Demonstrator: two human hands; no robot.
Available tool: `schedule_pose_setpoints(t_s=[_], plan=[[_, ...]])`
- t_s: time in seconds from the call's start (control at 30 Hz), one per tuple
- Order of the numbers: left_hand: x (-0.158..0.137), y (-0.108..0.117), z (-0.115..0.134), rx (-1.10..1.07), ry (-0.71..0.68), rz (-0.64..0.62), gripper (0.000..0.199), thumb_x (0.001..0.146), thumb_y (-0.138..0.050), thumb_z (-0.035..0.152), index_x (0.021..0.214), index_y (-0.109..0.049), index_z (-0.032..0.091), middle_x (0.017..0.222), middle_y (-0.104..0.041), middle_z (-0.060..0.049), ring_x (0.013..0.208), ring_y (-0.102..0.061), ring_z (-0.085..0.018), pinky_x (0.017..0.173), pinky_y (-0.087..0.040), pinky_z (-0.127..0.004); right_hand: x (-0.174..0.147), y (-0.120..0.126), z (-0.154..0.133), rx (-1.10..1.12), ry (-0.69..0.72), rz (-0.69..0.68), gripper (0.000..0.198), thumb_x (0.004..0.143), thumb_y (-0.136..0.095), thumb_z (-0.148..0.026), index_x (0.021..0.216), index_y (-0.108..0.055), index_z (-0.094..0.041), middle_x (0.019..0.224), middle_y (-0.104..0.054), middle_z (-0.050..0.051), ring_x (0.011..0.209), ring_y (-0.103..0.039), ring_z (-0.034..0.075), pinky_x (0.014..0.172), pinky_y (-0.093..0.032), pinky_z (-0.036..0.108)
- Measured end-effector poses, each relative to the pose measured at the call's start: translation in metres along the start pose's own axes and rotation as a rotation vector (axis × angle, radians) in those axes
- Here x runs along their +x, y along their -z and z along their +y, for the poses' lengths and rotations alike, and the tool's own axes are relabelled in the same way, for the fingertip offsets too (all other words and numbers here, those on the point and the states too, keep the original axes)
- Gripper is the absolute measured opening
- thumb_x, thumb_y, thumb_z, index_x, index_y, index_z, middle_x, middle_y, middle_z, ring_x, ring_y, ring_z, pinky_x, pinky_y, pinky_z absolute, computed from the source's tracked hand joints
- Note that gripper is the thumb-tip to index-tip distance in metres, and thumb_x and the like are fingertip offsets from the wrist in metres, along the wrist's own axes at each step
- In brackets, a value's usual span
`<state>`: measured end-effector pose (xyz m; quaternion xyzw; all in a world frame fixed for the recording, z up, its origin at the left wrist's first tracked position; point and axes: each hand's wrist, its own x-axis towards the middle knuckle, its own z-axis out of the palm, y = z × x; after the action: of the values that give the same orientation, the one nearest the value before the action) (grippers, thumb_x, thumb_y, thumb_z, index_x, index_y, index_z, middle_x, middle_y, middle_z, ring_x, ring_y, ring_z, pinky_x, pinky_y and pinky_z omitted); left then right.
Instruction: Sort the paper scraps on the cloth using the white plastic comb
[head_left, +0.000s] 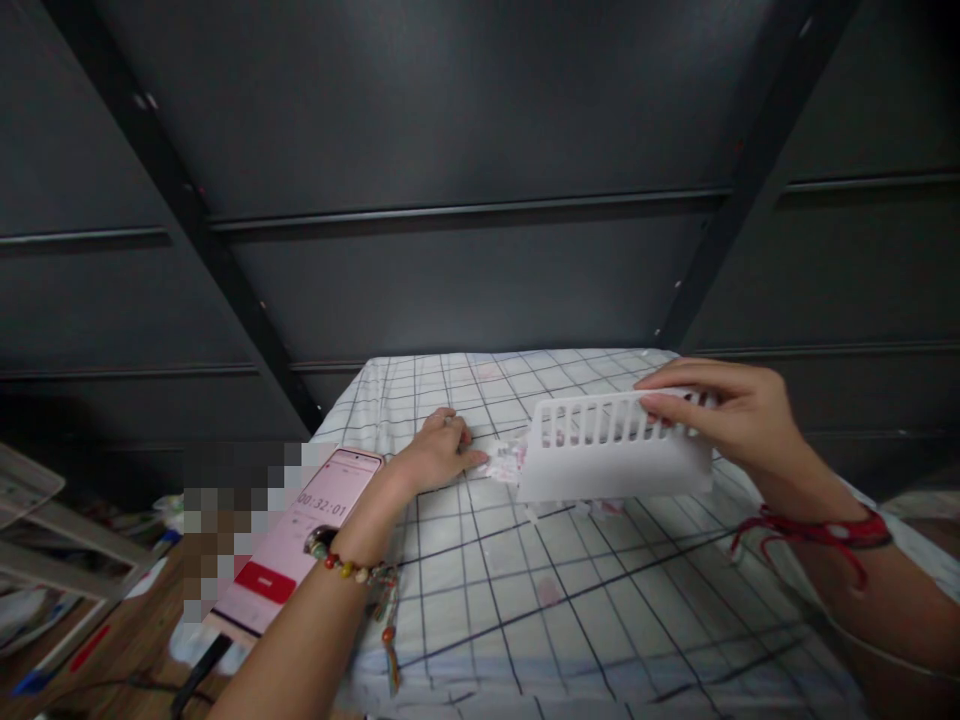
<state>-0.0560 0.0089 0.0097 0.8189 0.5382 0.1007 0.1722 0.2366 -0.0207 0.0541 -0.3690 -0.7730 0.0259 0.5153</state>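
My right hand (724,400) pinches the upper right edge of a white plastic panel (615,465) with a row of slots along its top. The panel stands on edge, tilted, just above or on the checked cloth (465,600). My left hand (442,450) rests on the cloth to its left, holding nothing, with the thumb out towards a small heap of pinkish-white scraps (504,460). More scraps (600,508) show under the panel's lower edge. What lies behind the panel is mostly hidden.
A phone (300,530) showing a running timer lies left of my left forearm, with a black cable (199,675) plugged in. Dark wall panels (465,290) rise behind the cloth-covered surface. At far left stands a pale frame (67,560) beside a wooden surface.
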Motion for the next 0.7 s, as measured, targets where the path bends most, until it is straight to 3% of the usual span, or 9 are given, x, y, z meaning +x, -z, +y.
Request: schedule_pose_setpoints(t_s=[0.13,0.3,0.47,0.7], plan=[[0.001,-0.004,0.007,-0.016,-0.109,0.049,0.022,0.081,-0.052,0.036,0.09,-0.053,0.016,0.115,-0.047,-0.014,0.122,-0.036,-0.029,0.097,-0.038,-0.037,0.002,0.005,0.005,0.03,-0.005,-0.143,0.01,0.072,-0.068,-0.034,0.068,-0.07,-0.025,0.067,-0.07,-0.001,0.063,-0.064,0.017,0.054,-0.049,0.029],[0.003,-0.003,0.01,0.031,-0.189,0.058,0.01,0.084,-0.05,0.025,0.08,-0.054,0.017,0.115,-0.05,-0.013,0.131,-0.027,-0.028,0.102,-0.034,-0.037,0.001,0.001,0.007,-0.02,0.0,-0.058,0.009,0.073,-0.067,-0.033,0.07,-0.07,-0.025,0.068,-0.07,0.0,0.062,-0.063,0.016,0.049,-0.047,0.028],[0.004,-0.003,0.009,0.041,-0.263,0.074,0.012,0.087,-0.046,0.02,0.078,-0.054,0.018,0.115,-0.051,-0.012,0.128,-0.032,-0.026,0.101,-0.036,-0.038,0.001,0.006,0.01,-0.026,-0.017,-0.017,0.011,0.072,-0.067,-0.036,0.069,-0.07,-0.025,0.069,-0.07,0.0,0.06,-0.063,0.016,0.046,-0.045,0.027],[0.003,-0.003,0.011,0.06,-0.304,0.08,0.012,0.089,-0.046,0.022,0.082,-0.054,0.017,0.122,-0.046,-0.011,0.124,-0.037,-0.025,0.102,-0.034,-0.035,0.005,0.015,0.012,-0.009,-0.007,-0.101,0.015,0.07,-0.068,-0.039,0.067,-0.07,-0.024,0.066,-0.07,0.0,0.06,-0.063,0.016,0.052,-0.049,0.028]])
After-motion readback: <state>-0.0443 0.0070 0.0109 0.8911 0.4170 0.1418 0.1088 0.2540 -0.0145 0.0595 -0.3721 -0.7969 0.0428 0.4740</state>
